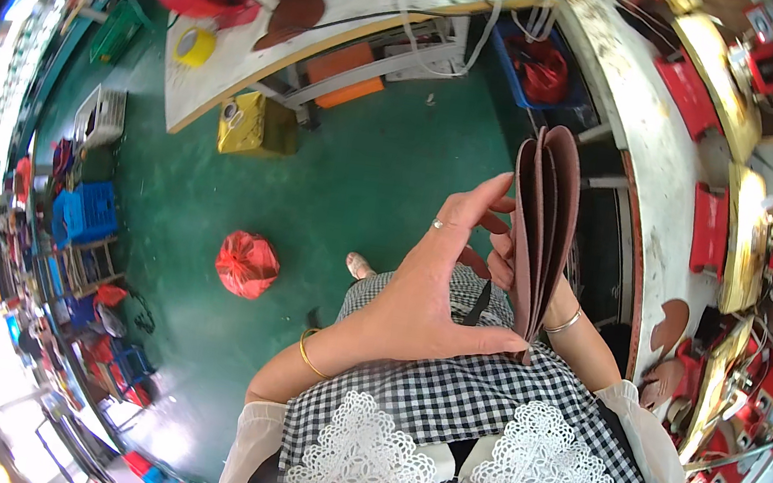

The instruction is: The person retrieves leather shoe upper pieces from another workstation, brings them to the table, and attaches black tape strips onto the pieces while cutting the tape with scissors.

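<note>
Both hands meet at a brown folded piece (542, 232) with several layers, held upright above the checked apron (484, 393). The right hand (561, 304) is closed on it, partly hidden behind the layers; the left hand (428, 295) has its thumb against the lower end, but whether its other fingertips touch cannot be told. Below spreads a glossy green floor (366, 171), where a tied red bag (247, 265) sits to the left. A gold tin (261, 126) stands beside a pale worktable (224, 67) with a wooden edge, bearing a yellow tape roll (195, 46) and a flat dark-brown piece (293, 18). Along the right runs a long, stained white bench (636, 98) lined with red and gold equipment (747, 238); near its far end, a blue bin (505, 48) holds red plastic. A white basket (101, 118) and blue crate (86, 212) stand at far left.
</note>
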Demonstrator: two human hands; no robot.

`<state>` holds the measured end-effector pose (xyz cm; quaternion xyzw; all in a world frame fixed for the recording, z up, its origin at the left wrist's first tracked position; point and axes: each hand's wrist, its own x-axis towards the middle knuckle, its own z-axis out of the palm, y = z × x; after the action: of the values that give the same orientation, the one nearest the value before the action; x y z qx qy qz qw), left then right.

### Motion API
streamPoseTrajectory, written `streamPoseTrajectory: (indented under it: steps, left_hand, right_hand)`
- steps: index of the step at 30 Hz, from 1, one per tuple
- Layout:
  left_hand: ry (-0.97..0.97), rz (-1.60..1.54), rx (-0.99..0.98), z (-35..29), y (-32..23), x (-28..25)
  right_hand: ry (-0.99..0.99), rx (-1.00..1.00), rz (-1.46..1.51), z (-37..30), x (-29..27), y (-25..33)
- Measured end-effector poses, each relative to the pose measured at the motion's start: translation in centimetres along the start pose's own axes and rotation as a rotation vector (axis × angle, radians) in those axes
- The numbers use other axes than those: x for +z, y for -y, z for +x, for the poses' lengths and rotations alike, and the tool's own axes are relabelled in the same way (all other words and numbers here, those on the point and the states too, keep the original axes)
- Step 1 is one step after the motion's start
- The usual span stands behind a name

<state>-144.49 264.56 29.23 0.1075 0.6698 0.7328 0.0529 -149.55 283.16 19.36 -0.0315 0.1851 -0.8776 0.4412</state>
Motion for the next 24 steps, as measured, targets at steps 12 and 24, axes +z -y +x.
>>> streamPoseTrajectory:
  steps: [12,24]
  left_hand:
    - [-0.442,-0.296,-0.107,-22.7,0.9,-27.1]
    - [-0.684,-0.633,0.025,-32.6,4.6,-47.2]
  right_hand:
    - [-0.079,0.428,-0.602,18.9,7.4,-20.4]
    - [0.097,0.458,-0.797,43.0,16.7,-32.1]
